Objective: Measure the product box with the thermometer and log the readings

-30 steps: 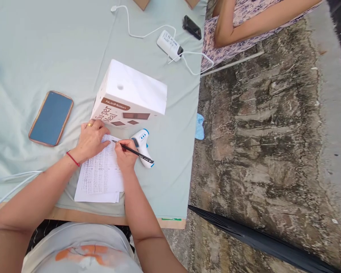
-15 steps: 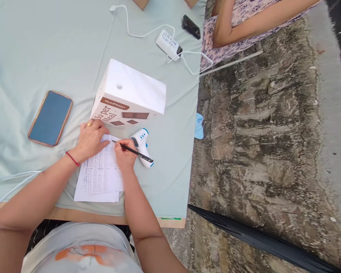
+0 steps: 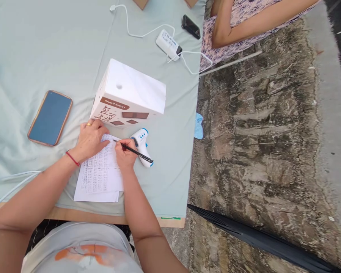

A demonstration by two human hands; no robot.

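Handwriting too fine to read fills the papers (image 3: pixel 100 182) on the worktop (image 3: pixel 170 185), their upper left corner hidden beneath my left hand (image 3: pixel 91 139). My right hand (image 3: pixel 125 154) covers part of their right side and the near end of a white-and-blue thermometer (image 3: pixel 143 142), its handle crossed by the back of a black pen (image 3: pixel 139 153). At upper right, a person (image 3: pixel 255 27) in a floral garment (image 3: pixel 244 13) is cut off by the frame. The pen is grasped in my right fingers, slanting leftward, its tip near the top of the papers, just beside my left thumb; whether it touches the sheet I cannot tell. My left fingers hold nothing, resting near the foot of a white box (image 3: pixel 136 85); contact with it is unclear. A phone (image 3: pixel 50 118) lies to their left.
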